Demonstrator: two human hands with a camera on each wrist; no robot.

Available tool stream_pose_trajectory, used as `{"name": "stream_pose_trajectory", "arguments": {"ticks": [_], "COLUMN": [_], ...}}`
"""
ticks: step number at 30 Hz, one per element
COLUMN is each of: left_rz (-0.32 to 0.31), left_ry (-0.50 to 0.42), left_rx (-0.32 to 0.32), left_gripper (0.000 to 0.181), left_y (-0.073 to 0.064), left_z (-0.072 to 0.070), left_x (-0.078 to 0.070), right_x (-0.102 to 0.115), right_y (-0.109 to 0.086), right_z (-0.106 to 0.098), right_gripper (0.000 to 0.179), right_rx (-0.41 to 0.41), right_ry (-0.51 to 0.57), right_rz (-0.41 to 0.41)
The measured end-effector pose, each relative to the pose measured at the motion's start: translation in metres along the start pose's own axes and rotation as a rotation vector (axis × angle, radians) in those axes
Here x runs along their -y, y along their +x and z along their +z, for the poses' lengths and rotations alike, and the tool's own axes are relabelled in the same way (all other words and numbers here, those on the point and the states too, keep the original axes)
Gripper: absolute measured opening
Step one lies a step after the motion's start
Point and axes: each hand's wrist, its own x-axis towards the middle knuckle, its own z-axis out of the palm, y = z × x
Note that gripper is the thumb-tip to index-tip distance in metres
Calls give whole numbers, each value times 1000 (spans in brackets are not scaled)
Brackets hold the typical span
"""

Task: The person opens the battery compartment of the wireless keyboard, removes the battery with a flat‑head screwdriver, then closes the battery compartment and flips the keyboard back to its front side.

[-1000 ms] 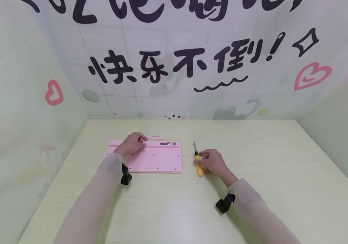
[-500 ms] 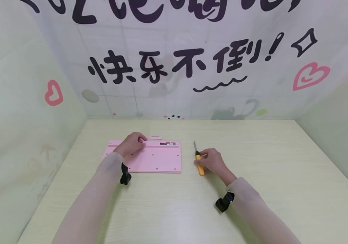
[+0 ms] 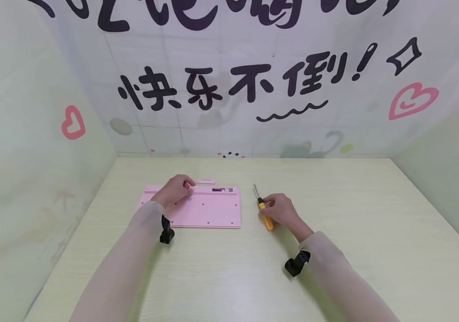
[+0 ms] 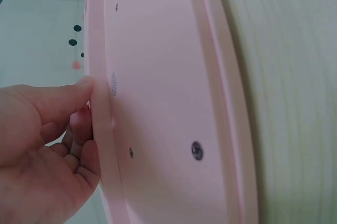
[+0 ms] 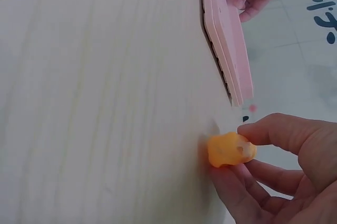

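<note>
A pink keyboard (image 3: 209, 212) lies face-down on the table, its screw-dotted underside up and a small battery compartment (image 3: 222, 190) uncovered at the far right. My left hand (image 3: 175, 190) is at its raised far edge. In the left wrist view, the thumb of that hand (image 4: 47, 145) presses on the ridge while the other fingers curl behind it. Just right of the keyboard, my right hand (image 3: 281, 209) grips a screwdriver (image 3: 266, 217) by its yellow handle between thumb and fingers. The metal shaft points away and slightly left.
Behind the keyboard lies a slim pink battery cover (image 3: 205, 181). A light wood table (image 3: 229, 277) stretches beneath both forearms, closed in by printed cloth walls (image 3: 229, 129) at the back and sides.
The right hand has turned the screwdriver so its tip swings left and its handle end swings right. The left hand and the keyboard stay in place.
</note>
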Motion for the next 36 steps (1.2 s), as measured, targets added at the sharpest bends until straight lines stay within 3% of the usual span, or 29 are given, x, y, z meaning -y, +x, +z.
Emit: {"name": "stream_pose_trajectory", "arguments": {"ticks": [7,15,36], "left_rz": [0,-8,-14], "left_ry": [2,4,7], "left_rx": [0,-5,-12], "left_gripper": [26,25,26], "left_y": [-1,-2,-3], "left_z": [1,1,1], "left_x": [-1,-1,-5], "right_x": [7,11,19], "right_y": [3,5,15], "right_z": [-8,-20,-21], "right_gripper": [37,34,28], "right_rx": [-7,-19,31], "right_ry": [-55,-157,-212], "right_rz": [-25,-135,-362]}}
